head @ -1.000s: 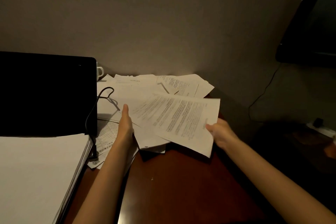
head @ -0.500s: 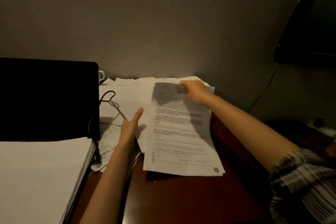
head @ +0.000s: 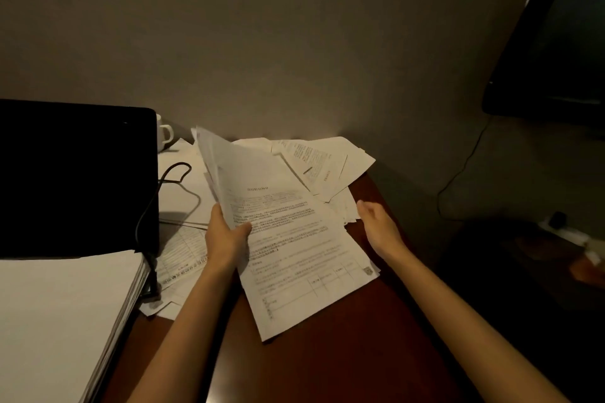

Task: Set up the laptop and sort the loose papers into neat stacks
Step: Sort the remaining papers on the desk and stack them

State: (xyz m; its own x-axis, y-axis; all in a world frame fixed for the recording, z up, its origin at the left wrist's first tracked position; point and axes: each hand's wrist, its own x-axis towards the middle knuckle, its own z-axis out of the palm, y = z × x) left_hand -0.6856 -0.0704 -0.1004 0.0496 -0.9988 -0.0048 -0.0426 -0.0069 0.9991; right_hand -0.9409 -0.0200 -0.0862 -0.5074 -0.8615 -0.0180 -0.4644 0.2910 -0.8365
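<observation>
White printed paper sheets (head: pixel 288 239) are showing black text lines; the reddish-brown wooden desk (head: pixel 327 363) and black laptop (head: pixel 75 177) are looking dark.

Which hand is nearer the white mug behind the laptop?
Left. The left hand grips the sheaf of papers, right of and in front of the white mug. The right hand hangs open farther right, by the desk edge.

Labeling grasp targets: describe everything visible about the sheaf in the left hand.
The sheaf is several white printed sheets, with dense text and a ruled table near the bottom edge. The left hand holds its left edge, thumb on top. That edge lifts and fans apart; the lower right corner lies on the reddish desk. The right hand hangs beside it, not touching.
</observation>
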